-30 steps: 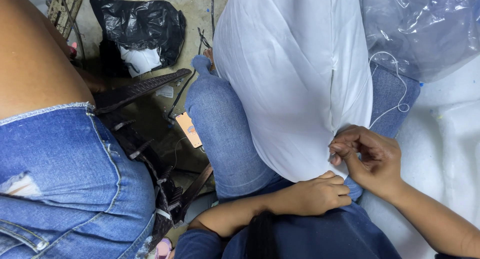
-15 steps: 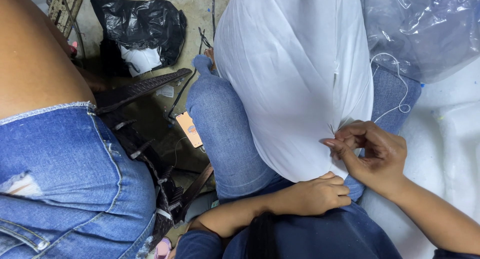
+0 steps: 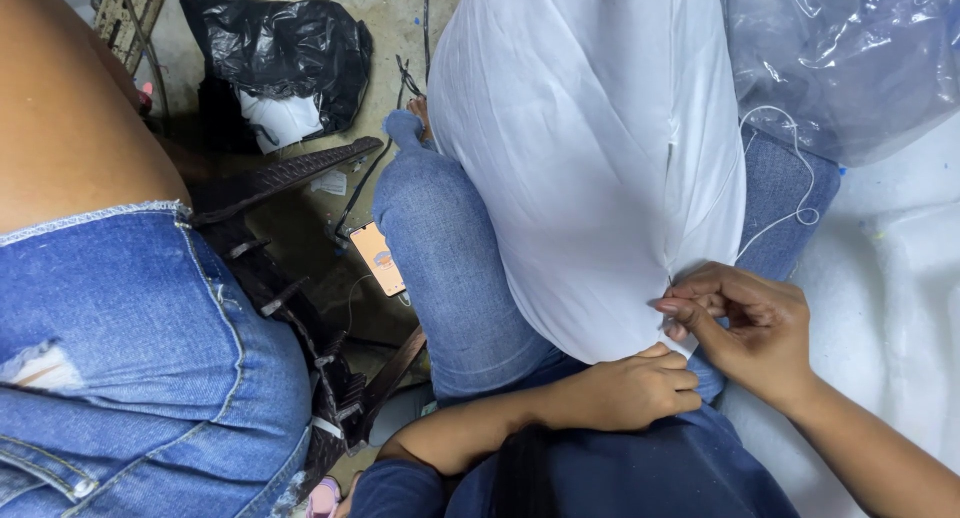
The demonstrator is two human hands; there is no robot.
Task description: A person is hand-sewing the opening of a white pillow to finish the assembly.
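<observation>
A stuffed white pillow point(image 3: 590, 168) rests upright on my lap, between my knees in blue jeans point(image 3: 440, 248). My left hand point(image 3: 630, 388) is closed in a fist against the pillow's lower edge and grips the fabric there. My right hand point(image 3: 745, 323) pinches at the pillow's side seam point(image 3: 668, 228) with thumb and fingertips. A thin white thread point(image 3: 790, 178) loops from that seam over my right knee. Whether a needle is between the fingers is too small to tell.
Another person's leg in frayed denim shorts point(image 3: 130, 358) fills the left. A black plastic bag point(image 3: 280, 48) and a phone point(image 3: 378, 258) lie on the floor beside dark straps point(image 3: 290, 288). A clear plastic bag point(image 3: 850, 58) and white padding point(image 3: 900, 308) lie at right.
My right hand's fingers have shifted slightly lower along the seam, still pinched. My left hand and the pillow have stayed in place.
</observation>
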